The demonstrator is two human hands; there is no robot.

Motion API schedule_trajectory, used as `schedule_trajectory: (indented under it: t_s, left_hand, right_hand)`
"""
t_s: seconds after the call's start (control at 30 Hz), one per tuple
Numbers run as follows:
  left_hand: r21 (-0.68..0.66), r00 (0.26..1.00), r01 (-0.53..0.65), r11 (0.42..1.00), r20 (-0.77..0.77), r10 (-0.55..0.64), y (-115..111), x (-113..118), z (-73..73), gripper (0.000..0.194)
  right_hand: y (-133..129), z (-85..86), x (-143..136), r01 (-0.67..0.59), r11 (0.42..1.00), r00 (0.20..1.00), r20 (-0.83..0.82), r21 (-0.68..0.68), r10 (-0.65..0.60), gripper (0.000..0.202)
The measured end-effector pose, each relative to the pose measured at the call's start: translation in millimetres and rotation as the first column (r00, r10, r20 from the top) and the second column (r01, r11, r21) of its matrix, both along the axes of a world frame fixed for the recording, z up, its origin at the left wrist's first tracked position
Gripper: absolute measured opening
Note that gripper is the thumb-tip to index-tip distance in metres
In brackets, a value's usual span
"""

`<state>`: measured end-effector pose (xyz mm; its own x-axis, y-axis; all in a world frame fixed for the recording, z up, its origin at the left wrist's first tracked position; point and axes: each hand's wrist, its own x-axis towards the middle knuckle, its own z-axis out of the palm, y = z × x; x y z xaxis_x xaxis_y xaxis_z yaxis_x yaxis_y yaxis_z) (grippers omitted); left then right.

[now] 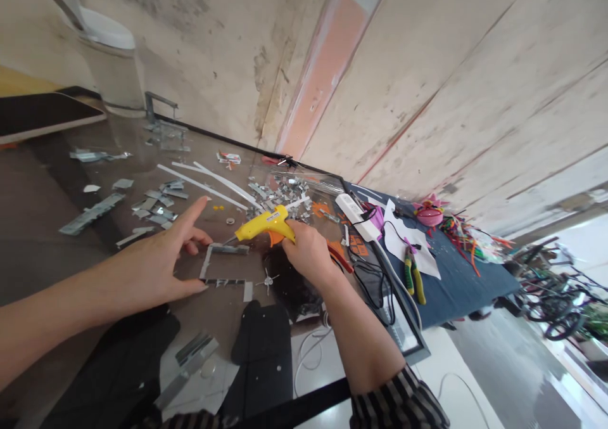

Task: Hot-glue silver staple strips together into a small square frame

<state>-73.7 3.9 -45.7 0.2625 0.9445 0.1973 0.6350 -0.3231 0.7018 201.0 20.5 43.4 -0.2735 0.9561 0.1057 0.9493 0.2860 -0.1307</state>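
My right hand (308,251) is wrapped round the handle of a yellow glue gun (261,223), whose nozzle points left and down. The nozzle tip is at the upper left corner of a small grey frame (206,264) lying on the brown table. That frame has three sides, the right one being open. My left hand (164,258) is just left of it, thumb and fingers spread, with fingertips beside its upper and lower left corners. Nothing shows between those fingers. White glue sticks (206,185) lie above the gun.
Grey scraps (159,204) are scattered across the brown table (114,182). A white power strip (358,217) and black cables lie right. Green-yellow pliers (414,275) rest on a blue cloth (456,296). A lidded container (114,68) and dark tablet (42,115) stand upper left.
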Motion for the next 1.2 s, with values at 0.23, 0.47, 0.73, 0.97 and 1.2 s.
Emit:
schedule_trajectory:
  t_s: [0.23, 0.47, 0.73, 0.97, 1.2]
  left_hand:
    - [-0.002, 1.000, 0.002, 1.000, 0.005, -0.002, 0.0, -0.1, 0.5, 0.122]
    - [0.014, 1.000, -0.002, 1.000, 0.007, 0.002, 0.2, 1.2, 1.0, 0.123]
    - [-0.005, 1.000, -0.016, 1.000, -0.010, 0.016, -0.6, 2.2, 4.0, 0.124]
    - [-0.012, 1.000, -0.011, 1.000, -0.006, 0.011, -2.0, 2.9, 6.7, 0.124]
    - [-0.002, 1.000, -0.011, 1.000, -0.008, 0.011, -1.2, 3.1, 5.6, 0.124]
  right_hand:
    - [1.5, -0.3, 1.1, 0.000, 1.000, 1.000, 0.017, -0.016, 0.000, 0.026]
    - [4.6, -6.4, -3.1, 0.000, 0.999, 1.000, 0.008, -0.043, 0.000, 0.028]
    - [3.6, -0.7, 3.2, 0.013, 0.998, 1.000, 0.022, -0.059, -0.012, 0.027]
    - [3.6, 1.7, 3.4, 0.020, 0.998, 1.000, 0.015, -0.066, -0.019, 0.028]
    - [4.7, -6.9, -2.8, -0.022, 0.999, 1.000, 0.002, -0.042, 0.022, 0.028]
